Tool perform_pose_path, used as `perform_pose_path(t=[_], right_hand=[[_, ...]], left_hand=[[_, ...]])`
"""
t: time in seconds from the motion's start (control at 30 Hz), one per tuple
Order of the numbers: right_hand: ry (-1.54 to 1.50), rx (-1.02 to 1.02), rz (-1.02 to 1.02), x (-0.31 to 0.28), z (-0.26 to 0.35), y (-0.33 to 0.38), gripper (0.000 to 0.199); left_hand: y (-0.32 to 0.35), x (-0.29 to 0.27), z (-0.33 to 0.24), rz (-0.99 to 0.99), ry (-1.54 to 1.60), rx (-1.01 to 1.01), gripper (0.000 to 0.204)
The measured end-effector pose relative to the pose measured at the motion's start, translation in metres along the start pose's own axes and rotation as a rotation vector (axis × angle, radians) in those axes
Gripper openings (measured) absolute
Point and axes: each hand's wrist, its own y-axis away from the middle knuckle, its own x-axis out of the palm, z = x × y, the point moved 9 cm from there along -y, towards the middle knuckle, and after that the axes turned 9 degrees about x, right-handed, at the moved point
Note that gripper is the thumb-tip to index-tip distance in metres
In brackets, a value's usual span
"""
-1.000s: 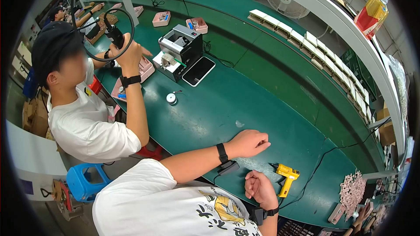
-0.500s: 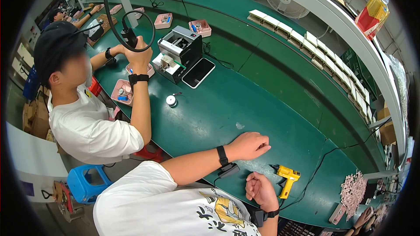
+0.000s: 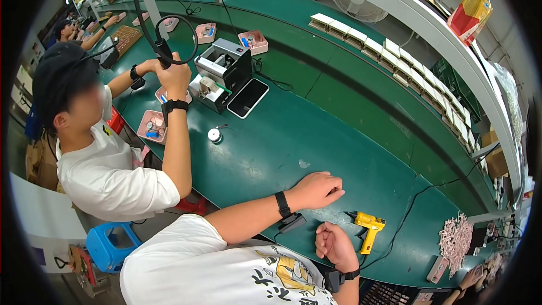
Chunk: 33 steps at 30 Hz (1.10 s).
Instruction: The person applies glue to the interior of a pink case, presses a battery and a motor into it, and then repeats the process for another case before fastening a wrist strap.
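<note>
- Two bare hands rest near each other at the near edge of a green desk (image 3: 271, 164), each with a black strap at the wrist.
- Left hand (image 3: 315, 191): back upward, fingers (image 3: 335, 187) loosely bent downward. Its underside is hidden, so I cannot tell whether anything is under them.
- Right hand (image 3: 337, 245): turned partly palm-up, fingers half curled and relaxed, with nothing in them.
- Just beside the right hand, on its right, a yellow glue gun (image 3: 370, 227) lies on the desk. Its dark nozzle points left, toward the space between the hands; a black cord (image 3: 402, 223) runs across the desk on its right.
- Farther right, a heap of small pale pink pieces (image 3: 456, 240) lies near a pink box (image 3: 437, 270).
- Ahead and to the left of the hands, well apart from them, sits a small white round part (image 3: 214, 135) with a short wire.
- Beyond it are a dark phone with a white rim (image 3: 248, 99) and a grey-and-black machine (image 3: 223, 63), side by side.
- At the left, a co-worker in a black cap (image 3: 104, 152) raises both hands near a black cable loop; a pink tray of small parts (image 3: 152, 126) lies close by.
- Across the desk, white trays (image 3: 395, 62) form a long curved row.
- At lower left stands a blue stool (image 3: 113, 247).
</note>
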Motion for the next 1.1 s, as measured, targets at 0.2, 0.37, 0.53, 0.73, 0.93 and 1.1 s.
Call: perform_pose_path(t=[0.2, 0.37, 0.53, 0.73, 0.93, 1.1], right_hand=[[0.009, -0.006, -0.008, 0.002, 0.001, 0.001, 0.037], [0.012, -0.003, -0.013, 0.004, 0.005, 0.002, 0.036], [0.016, -0.01, 0.0, 0.004, 0.0, 0.002, 0.036], [0.027, -0.025, 0.004, 0.003, 0.004, 0.001, 0.036], [0.034, -0.042, -0.005, 0.008, 0.003, 0.005, 0.036], [-0.014, -0.052, -0.006, 0.007, 0.005, 0.005, 0.036]], left_hand=[[-0.005, -0.001, 0.002, 0.032, 0.0, -0.022, 0.024], [-0.002, 0.002, 0.001, 0.055, 0.002, -0.02, 0.023], [-0.005, 0.0, -0.002, 0.058, 0.008, -0.033, 0.023], [-0.005, -0.002, -0.002, 0.068, -0.006, -0.07, 0.023], [-0.001, -0.002, -0.002, 0.039, -0.013, -0.032, 0.022], [-0.005, 0.0, -0.003, 0.036, -0.044, 0.009, 0.02]])
